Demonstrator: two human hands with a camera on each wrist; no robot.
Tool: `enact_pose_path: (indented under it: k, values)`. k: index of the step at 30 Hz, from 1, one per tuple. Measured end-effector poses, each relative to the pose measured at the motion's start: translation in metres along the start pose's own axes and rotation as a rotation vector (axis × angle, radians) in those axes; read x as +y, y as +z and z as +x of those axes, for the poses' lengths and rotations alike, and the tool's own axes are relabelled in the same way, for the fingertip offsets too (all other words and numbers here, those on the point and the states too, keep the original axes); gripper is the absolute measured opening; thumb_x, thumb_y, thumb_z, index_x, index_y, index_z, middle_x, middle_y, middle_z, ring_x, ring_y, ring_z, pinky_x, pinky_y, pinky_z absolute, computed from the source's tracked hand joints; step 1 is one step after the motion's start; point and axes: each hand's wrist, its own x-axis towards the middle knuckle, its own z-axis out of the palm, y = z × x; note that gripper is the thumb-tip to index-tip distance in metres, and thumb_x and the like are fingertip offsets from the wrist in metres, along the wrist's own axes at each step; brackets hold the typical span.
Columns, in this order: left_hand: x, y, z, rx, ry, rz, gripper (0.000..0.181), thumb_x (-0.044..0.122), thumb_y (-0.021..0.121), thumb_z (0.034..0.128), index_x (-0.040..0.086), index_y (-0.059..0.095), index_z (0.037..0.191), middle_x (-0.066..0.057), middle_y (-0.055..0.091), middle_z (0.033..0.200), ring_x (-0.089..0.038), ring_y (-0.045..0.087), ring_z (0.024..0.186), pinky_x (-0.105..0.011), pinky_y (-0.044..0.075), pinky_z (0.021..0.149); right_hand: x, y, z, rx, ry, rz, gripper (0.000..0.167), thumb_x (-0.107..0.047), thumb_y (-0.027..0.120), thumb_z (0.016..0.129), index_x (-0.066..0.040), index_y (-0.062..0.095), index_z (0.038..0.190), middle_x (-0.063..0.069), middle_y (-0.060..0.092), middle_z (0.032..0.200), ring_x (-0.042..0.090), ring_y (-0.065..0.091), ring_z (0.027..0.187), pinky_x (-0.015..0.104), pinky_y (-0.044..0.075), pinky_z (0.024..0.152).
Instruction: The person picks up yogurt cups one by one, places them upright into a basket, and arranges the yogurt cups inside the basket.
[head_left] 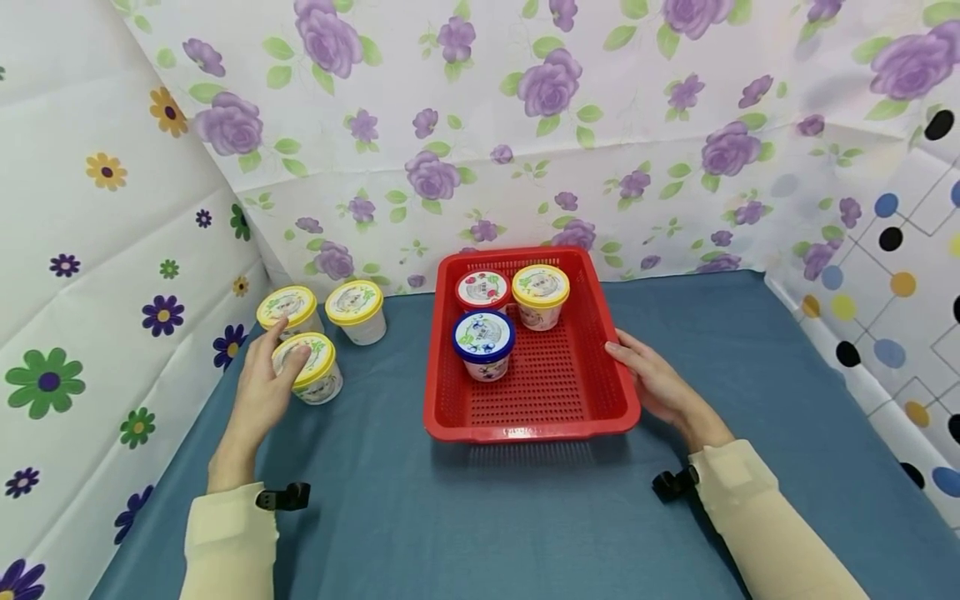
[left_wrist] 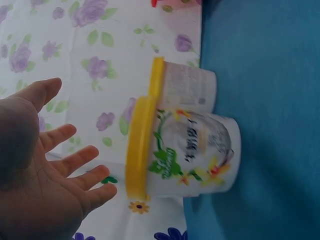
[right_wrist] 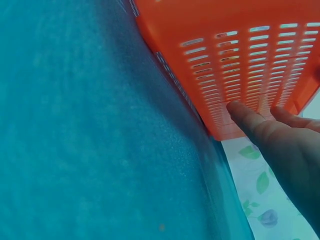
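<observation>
My left hand (head_left: 262,383) is over the near yellow-lidded cup (head_left: 318,385) on the left; in the left wrist view the fingers of that hand (left_wrist: 55,175) are spread, with a gap between them and the yellow-lidded cup (left_wrist: 192,155). Two more yellow-lidded cups stand behind, one at the left (head_left: 287,305) and one at the right (head_left: 356,302). My right hand (head_left: 663,387) rests at the right side of the red basket (head_left: 532,432), fingers against its slotted wall (right_wrist: 200,65). The basket holds a red-lidded cup (head_left: 482,288), a yellow-lidded cup (head_left: 541,287) and a blue-lidded cup (head_left: 483,335).
A blue cloth (head_left: 480,517) covers the table. Flower-printed sheeting (head_left: 510,108) rises behind the basket and along the left side, and dotted sheeting (head_left: 892,333) stands at the right.
</observation>
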Motion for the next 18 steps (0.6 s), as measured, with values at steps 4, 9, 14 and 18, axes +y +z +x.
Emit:
enact_pose_path:
  k: [4, 9, 14, 18]
  values:
    - [-0.005, 0.0, 0.002, -0.03, -0.015, 0.051, 0.071, 0.04, 0.049, 0.1107, 0.006, 0.021, 0.166, -0.034, 0.017, 0.164, -0.058, 0.017, 0.15, -0.079, 0.015, 0.113, 0.0, 0.0, -0.001, 0.0, 0.002, 0.007, 0.059, -0.031, 0.046, 0.113, -0.009, 0.024, 0.163, 0.031, 0.045, 0.151, 0.031, 0.068, 0.118, 0.044, 0.06, 0.091]
    - [-0.011, -0.002, 0.003, -0.075, -0.045, 0.095, 0.073, 0.043, 0.05, 0.1101, 0.005, 0.021, 0.165, -0.034, 0.015, 0.165, -0.059, 0.018, 0.149, -0.081, 0.017, 0.11, -0.001, 0.0, -0.001, 0.005, -0.001, 0.006, 0.059, -0.031, 0.047, 0.113, -0.009, 0.024, 0.163, 0.03, 0.045, 0.151, 0.031, 0.069, 0.118, 0.043, 0.06, 0.09]
    - [-0.019, -0.001, 0.001, -0.099, -0.048, 0.111, 0.075, 0.045, 0.051, 0.1093, 0.006, 0.02, 0.166, -0.034, 0.015, 0.165, -0.06, 0.019, 0.148, -0.082, 0.018, 0.109, -0.001, 0.0, -0.001, 0.002, 0.001, 0.017, 0.06, -0.031, 0.048, 0.112, -0.009, 0.025, 0.163, 0.03, 0.045, 0.151, 0.03, 0.069, 0.117, 0.043, 0.06, 0.091]
    - [-0.021, 0.001, 0.001, -0.107, -0.053, 0.109, 0.076, 0.047, 0.05, 0.1093, 0.006, 0.019, 0.166, -0.034, 0.015, 0.165, -0.06, 0.019, 0.148, -0.082, 0.018, 0.109, -0.001, -0.001, -0.001, 0.0, 0.002, 0.021, 0.06, -0.031, 0.047, 0.112, -0.008, 0.024, 0.163, 0.03, 0.045, 0.152, 0.029, 0.069, 0.117, 0.043, 0.06, 0.091]
